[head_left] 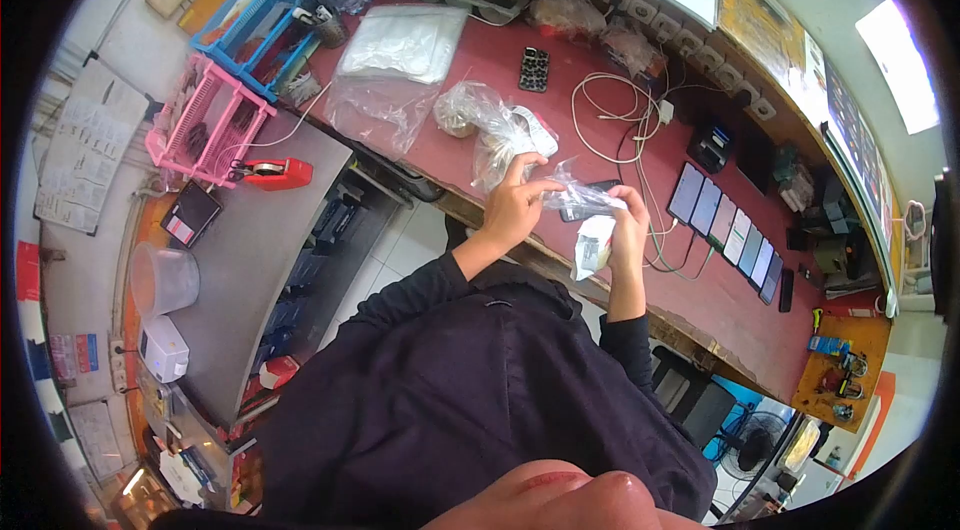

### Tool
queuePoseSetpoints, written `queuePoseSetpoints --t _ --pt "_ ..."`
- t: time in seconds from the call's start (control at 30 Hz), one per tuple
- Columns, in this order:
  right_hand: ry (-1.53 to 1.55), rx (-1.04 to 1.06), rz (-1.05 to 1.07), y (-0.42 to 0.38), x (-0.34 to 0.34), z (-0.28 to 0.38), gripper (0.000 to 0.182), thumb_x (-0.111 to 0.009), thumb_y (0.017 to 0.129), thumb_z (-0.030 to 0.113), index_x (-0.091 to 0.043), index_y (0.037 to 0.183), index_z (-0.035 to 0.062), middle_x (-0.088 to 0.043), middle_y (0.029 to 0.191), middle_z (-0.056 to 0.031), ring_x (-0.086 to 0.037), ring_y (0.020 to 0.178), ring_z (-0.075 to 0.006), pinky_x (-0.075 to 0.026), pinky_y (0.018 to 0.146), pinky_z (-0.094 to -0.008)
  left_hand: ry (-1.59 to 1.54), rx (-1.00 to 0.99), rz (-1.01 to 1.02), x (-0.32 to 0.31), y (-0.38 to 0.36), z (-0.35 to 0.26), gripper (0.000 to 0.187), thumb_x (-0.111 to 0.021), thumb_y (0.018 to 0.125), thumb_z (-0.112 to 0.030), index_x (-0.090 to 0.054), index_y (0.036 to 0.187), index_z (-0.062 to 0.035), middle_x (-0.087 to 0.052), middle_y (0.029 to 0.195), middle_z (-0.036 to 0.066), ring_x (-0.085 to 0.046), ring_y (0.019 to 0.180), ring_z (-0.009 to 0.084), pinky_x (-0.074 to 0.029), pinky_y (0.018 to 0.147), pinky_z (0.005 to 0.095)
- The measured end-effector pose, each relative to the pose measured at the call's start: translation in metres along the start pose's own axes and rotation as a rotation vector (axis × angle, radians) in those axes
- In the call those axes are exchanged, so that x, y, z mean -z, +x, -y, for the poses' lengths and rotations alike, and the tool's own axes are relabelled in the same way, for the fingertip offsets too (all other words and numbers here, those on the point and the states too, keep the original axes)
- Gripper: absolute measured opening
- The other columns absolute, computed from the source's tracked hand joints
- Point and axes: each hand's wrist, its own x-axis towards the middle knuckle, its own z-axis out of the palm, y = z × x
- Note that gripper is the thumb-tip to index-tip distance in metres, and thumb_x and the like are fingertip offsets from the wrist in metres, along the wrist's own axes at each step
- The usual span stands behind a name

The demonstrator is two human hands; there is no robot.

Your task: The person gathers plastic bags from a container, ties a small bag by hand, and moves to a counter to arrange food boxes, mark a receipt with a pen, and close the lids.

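From my remote seat I'm picking up the pink basket [210, 125] far left, then the red tape dispenser [283, 175] just beside it, and next the stack of clear sleeves [402, 45] on the red table [520, 110]. Here's the left hand [513, 208], fingers apart, a fingertip at the edge of the clear bag [575, 192]; whether they pinch it, I can't tell. That bag is up between both hands, near the table's front edge, a white packet [594, 245] just below it. On to the right hand [628, 230], thumb and fingers pinching the bag, and farther right, a row of phones [725, 230] lying side by side.
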Motion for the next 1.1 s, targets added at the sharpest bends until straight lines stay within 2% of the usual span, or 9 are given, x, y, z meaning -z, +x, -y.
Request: queuePoseSetpoints --t 0.1,0.3,0.4,0.5,0.63,0.77,0.97,1.03,1.1 --pt "-0.101 -0.173 0.096 -0.007 0.006 -0.015 0.031 -0.049 0.079 -0.006 -0.054 0.108 0.0049 -0.058 0.089 -0.0062 -0.059 0.067 -0.0122 -0.046 0.058 -0.0238 0.051 -0.020 0.119 -0.003 -0.007 0.016 0.023 -0.067 0.070 0.000 -0.070 0.089 -0.0130 -0.057 0.107 0.004 -0.061 0.078 0.0234 -0.048 0.066 0.0359" --pt "0.207 -0.468 0.303 -0.044 0.030 -0.003 0.060 -0.060 0.074 -0.002 -0.042 0.131 0.0075 -0.052 0.101 -0.0084 -0.059 0.097 -0.0185 -0.049 0.078 -0.0283 0.127 0.151 0.167 0.001 -0.006 0.021 0.032 -0.073 0.070 -0.006 -0.063 0.100 -0.0074 -0.056 0.107 0.005 -0.059 0.099 0.0279 -0.049 0.077 0.0378" --pt "0.310 -0.253 0.387 -0.056 0.026 0.020 0.089 -0.068 0.061 -0.009 -0.031 0.141 0.0061 -0.055 0.112 -0.0104 -0.059 0.104 -0.0198 -0.048 0.087 -0.0310 0.188 0.143 0.102 -0.002 -0.007 0.023 0.043 -0.073 0.071 -0.006 -0.059 0.111 -0.0055 -0.051 0.115 0.007 -0.057 0.103 0.0291 -0.048 0.080 0.0388" --pt "0.308 -0.169 0.394 -0.065 0.003 0.050 0.089 -0.069 0.059 -0.012 -0.034 0.139 0.0055 -0.053 0.115 -0.0097 -0.058 0.106 -0.0201 -0.050 0.086 -0.0307 0.254 0.036 0.154 -0.015 -0.012 0.024 0.043 -0.068 0.074 -0.005 -0.055 0.115 -0.0019 -0.046 0.122 0.011 -0.058 0.100 0.0334 -0.049 0.080 0.0412" --pt "-0.418 0.154 0.092 -0.047 -0.008 0.012 0.061 -0.081 0.057 0.002 -0.057 0.113 0.0047 -0.057 0.099 -0.0085 -0.056 0.096 -0.0182 -0.048 0.081 -0.0306 0.234 -0.107 0.191 -0.024 -0.016 0.012 0.043 -0.064 0.074 -0.002 -0.058 0.117 -0.0049 -0.043 0.126 0.012 -0.056 0.107 0.0327 -0.050 0.080 0.0388" --pt "-0.452 0.100 0.091 -0.042 -0.007 0.010 0.067 -0.081 0.057 0.004 -0.053 0.118 0.0058 -0.059 0.102 -0.0119 -0.059 0.093 -0.0196 -0.049 0.079 -0.0303 0.214 -0.291 0.075 -0.028 -0.013 0.016 0.048 -0.065 0.075 -0.004 -0.058 0.122 -0.0096 -0.041 0.129 0.012 -0.057 0.106 0.0312 -0.052 0.078 0.0385" --pt "-0.318 -0.081 0.197 -0.032 0.009 0.018 0.102 -0.080 0.055 -0.001 -0.028 0.141 0.0116 -0.061 0.101 -0.0172 -0.063 0.089 -0.0217 -0.053 0.072 -0.0322 0.058 -0.019 0.304 -0.014 -0.007 0.002 0.037 -0.059 0.080 -0.001 -0.062 0.116 -0.0092 -0.042 0.131 0.012 -0.053 0.114 0.0301 -0.048 0.089 0.0366" --pt "-0.220 0.036 0.229 -0.033 0.005 0.029 0.110 -0.079 0.054 -0.003 -0.019 0.145 0.0129 -0.062 0.099 -0.0165 -0.063 0.088 -0.0214 -0.053 0.072 -0.0340 0.058 -0.442 0.274 -0.015 -0.002 0.006 0.043 -0.063 0.075 0.002 -0.062 0.116 -0.0090 -0.043 0.131 0.013 -0.050 0.117 0.0313 -0.047 0.089 0.0384" --pt "-0.178 0.141 0.198 -0.030 0.003 0.032 0.100 -0.077 0.056 -0.004 -0.028 0.143 0.0082 -0.062 0.098 -0.0142 -0.062 0.087 -0.0202 -0.052 0.073 -0.0311 0.011 -0.466 0.293 -0.019 -0.002 0.005 0.045 -0.061 0.074 0.003 -0.062 0.117 -0.0105 -0.043 0.132 0.013 -0.050 0.117 0.0314 -0.047 0.090 0.0389"
